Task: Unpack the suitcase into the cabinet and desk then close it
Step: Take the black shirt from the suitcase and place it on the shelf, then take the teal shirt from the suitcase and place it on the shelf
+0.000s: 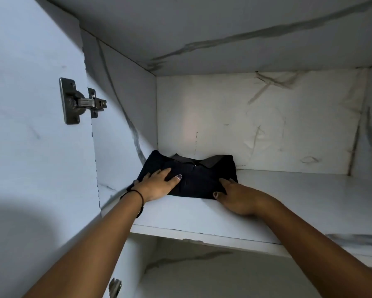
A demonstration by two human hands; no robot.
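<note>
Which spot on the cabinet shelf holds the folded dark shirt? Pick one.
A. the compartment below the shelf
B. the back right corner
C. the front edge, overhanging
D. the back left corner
D: the folded dark shirt lies on the shelf against the left wall and back panel, with the left hand and right hand resting on it.

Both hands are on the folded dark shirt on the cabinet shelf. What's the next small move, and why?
Probably lift both hands off and draw them back out. The folded dark navy collared shirt already lies flat on the white marble-patterned cabinet shelf, pushed to its back left corner. The left hand lies flat on top; the right hand rests at the front edge, neither visibly gripping. More unpacking presumably remains.
</note>
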